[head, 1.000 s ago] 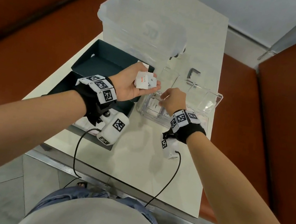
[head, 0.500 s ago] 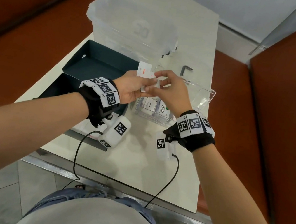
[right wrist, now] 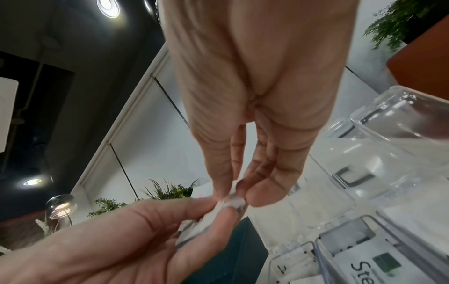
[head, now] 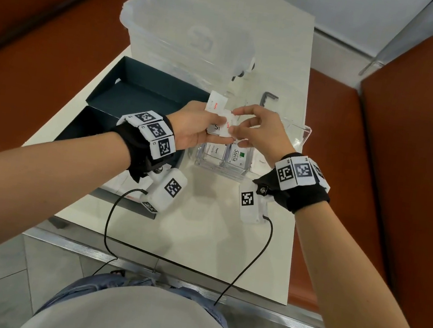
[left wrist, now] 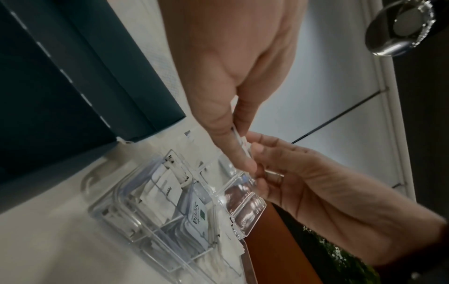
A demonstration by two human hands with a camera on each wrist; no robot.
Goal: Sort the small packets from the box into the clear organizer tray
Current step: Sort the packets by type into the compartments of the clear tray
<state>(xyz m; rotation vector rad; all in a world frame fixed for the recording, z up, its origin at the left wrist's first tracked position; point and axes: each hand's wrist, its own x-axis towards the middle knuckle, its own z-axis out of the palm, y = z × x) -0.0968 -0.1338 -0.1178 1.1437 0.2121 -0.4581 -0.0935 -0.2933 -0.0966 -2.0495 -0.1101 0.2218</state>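
Your right hand point(head: 259, 134) has come up out of the tray point(head: 219, 164) and met your left hand point(head: 195, 129) above it; a second ago it was down among the compartments while the left held the packets alone. Now both hands are together on the small fan of packets point(head: 218, 116): the left thumb and fingers grip the stack, and the right thumb and forefinger pinch the edge of the nearest packet point(head: 226, 127), the one with red print. That reads as you peeling one off to sort it, so the last placement looks finished and a new one is starting. The tray sits on the table point(head: 199, 232) right below your hands, with a Stevia packet point(head: 236, 155) and another white one standing in its near compartments, and its far part looks bare. The dark box point(head: 135, 94) lies open to your left, its visible bottom showing no packets, so what is left to sort seems to be mostly in your left hand. Pull only one packet free, since the rest are held loosely fanned.
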